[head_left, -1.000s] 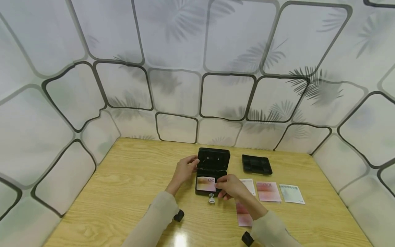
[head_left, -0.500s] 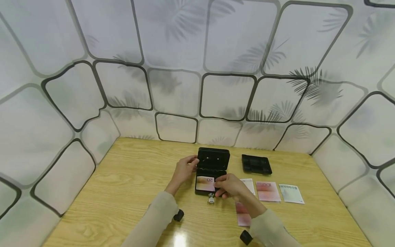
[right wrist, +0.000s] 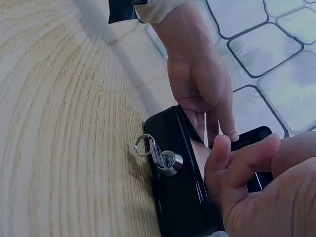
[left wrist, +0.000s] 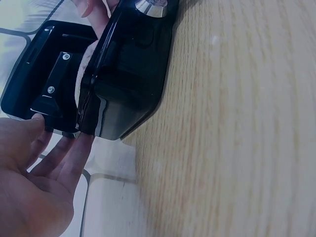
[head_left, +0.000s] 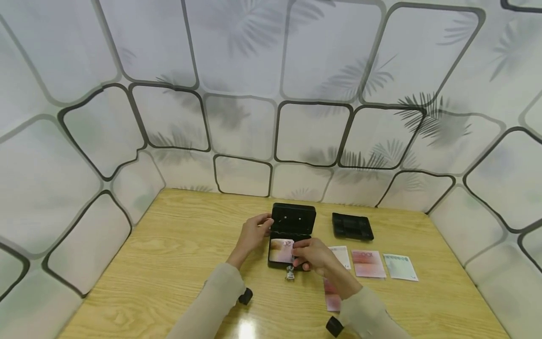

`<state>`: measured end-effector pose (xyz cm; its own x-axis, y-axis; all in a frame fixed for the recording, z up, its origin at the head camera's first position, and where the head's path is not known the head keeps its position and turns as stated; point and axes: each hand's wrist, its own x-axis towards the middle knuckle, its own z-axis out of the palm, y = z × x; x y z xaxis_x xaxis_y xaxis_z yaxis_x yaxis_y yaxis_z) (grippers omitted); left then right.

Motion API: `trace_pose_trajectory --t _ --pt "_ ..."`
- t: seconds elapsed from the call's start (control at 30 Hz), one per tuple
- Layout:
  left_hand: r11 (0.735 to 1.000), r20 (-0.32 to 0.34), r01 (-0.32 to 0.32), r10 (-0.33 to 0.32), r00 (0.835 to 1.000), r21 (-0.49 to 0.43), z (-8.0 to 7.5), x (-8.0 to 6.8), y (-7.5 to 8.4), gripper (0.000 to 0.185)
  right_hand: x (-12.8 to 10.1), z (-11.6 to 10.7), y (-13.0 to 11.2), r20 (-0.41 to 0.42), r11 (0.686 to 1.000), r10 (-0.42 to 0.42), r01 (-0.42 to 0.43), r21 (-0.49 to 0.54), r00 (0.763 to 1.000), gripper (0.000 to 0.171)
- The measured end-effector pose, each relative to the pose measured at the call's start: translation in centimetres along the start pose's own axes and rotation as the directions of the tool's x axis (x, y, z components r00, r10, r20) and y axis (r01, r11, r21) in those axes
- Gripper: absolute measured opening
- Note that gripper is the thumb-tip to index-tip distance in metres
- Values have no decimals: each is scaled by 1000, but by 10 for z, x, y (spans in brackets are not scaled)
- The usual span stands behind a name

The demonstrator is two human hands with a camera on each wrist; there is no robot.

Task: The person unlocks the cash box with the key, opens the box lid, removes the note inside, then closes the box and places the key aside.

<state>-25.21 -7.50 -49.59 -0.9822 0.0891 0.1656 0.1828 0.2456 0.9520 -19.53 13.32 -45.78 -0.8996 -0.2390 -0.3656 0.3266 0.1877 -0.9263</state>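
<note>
Small black metal cash box (head_left: 291, 235) sat near the middle of the pale wood-grain tabletop (head_left: 169, 263), lid raised upright, a silver key on a wire ring (right wrist: 160, 155) in its front lock. A pink banknote (head_left: 281, 249) lay inside the box.

Handling, judged: the box looked rigid and fairly heavy for its size, smooth-painted, best held by its side walls or the lid edge. The note looked thin, limp and light; pinch at an edge or press flat.

Left hand (head_left: 253, 233): fingers nearly straight, relaxed, tips touching the left edge of the raised lid where it meets the box; nothing gripped. Seen from the left wrist, the fingertips (left wrist: 81, 143) rested against the box corner.

Right hand (head_left: 311, 254): fingers curled over the front right of the box interior, reaching onto the note; whether they pinched it or only pressed on it could not be told.

Beside: black plastic insert tray (head_left: 352, 226), 3 more banknotes (head_left: 368, 262) to the right.
</note>
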Motion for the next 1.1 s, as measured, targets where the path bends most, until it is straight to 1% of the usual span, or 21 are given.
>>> trace_pose_trajectory --t 0.1,0.33,0.4,0.53,0.63,0.87,0.97,1.1 --pt "1000 -3 -9 9 1000 -1 0 -1 1 32 1 0 1 -13 1000 2 -2 -4 1000 41" --pt "1000 -1 -12 12 1000 0 0 -1 1 31 4 0 4 -22 999 -24 23 -49 999 37" --pt "1000 1 -6 6 1000 4 0 -1 1 32 4 1 4 -16 997 -33 32 -76 999 31" --pt "1000 4 -15 15 1000 13 0 0 0 32 6 1 4 -5 990 -44 43 -132 999 15" --pt "1000 3 -12 12 1000 8 0 -1 0 31 8 1 5 1 985 -48 47 -163 999 10" --pt "1000 5 10 -10 1000 3 1 0 0 31 9 1 5 12 986 -40 42 -164 999 11" --pt "1000 6 22 -22 1000 -6 1 1 -1 31 9 2 4 1 984 -47 47 -171 999 12" --pt "1000 11 11 -11 1000 -9 1 2 -1 31 9 3 4 -35 979 -51 43 -199 998 11"
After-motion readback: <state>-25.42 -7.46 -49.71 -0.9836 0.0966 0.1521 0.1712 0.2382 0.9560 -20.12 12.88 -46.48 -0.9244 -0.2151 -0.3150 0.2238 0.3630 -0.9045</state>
